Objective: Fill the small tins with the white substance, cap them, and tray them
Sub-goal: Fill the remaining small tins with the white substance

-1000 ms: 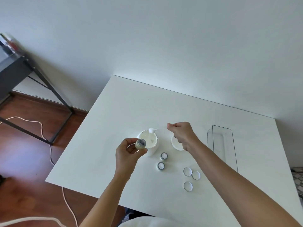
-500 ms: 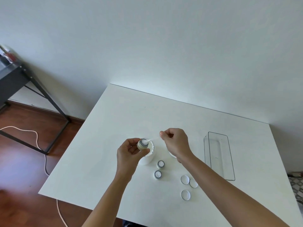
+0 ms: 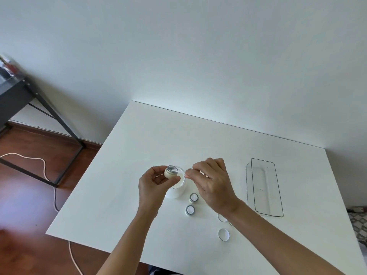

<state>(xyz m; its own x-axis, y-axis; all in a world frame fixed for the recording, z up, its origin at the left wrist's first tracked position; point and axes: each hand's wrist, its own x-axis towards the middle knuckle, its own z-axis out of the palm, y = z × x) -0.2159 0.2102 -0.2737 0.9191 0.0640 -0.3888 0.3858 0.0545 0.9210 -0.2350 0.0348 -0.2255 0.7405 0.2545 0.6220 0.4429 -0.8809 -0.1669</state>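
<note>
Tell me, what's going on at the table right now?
Left hand holds a small tin over the white jar. Right hand pinches a small white spatula at it. Tray empty; nothing blocking.

It looks like a plain room in a home. A white table (image 3: 198, 151) stands against a bare white wall (image 3: 178, 46) on a reddish wood floor (image 3: 25, 195). A black metal-framed desk (image 3: 17, 96) stands at the left, with a pale cable (image 3: 45, 167) trailing over the floor. There is no lab or shop equipment.
</note>
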